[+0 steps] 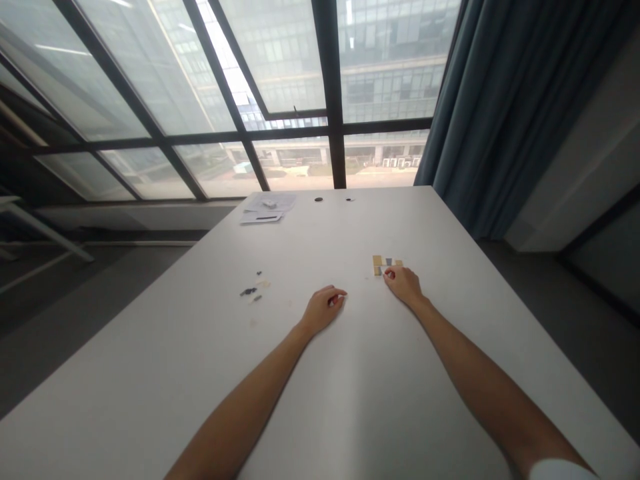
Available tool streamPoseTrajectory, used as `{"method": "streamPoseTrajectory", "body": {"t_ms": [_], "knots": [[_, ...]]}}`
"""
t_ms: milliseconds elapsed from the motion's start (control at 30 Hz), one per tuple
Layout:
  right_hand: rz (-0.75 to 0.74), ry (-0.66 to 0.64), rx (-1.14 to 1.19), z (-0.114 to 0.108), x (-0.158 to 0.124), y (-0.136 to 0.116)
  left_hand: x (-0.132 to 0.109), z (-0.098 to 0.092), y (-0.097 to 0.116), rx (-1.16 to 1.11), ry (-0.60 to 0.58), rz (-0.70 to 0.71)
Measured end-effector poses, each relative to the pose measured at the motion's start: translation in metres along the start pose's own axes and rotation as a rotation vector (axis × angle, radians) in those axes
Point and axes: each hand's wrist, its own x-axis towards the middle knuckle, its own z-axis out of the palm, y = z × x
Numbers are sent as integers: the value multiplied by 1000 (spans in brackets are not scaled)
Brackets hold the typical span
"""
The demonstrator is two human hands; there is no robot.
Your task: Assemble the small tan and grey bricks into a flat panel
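Note:
My right hand (pixel 405 285) rests on the table with thumb and fingers pinched at the near edge of a small patch of flat tan, white and dark grey pieces (pixel 377 261). It covers part of that patch, and whatever it pinches is too small to name. Left of it, my left hand (pixel 323 310) lies on the table with its fingers curled and thumb and index finger close together. Anything between those fingertips is too small to make out. Farther left lie several loose dark pieces (pixel 249 291) and a few pale yellowish pieces (pixel 264 284).
The white table (pixel 320 247) runs up to large windows. Papers with a small pale item on top (pixel 267 208) lie at its far left corner. Two dark round spots (pixel 319 199) mark the far edge. A blue curtain (pixel 480 120) hangs at the right.

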Motion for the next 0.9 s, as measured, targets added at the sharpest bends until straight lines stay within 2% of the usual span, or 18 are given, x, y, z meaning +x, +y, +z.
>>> {"method": "streamPoseTrajectory", "body": {"t_ms": [900], "knots": [[0, 7, -2, -1, -2, -3, -1, 0, 0, -8, -8, -4]]}}
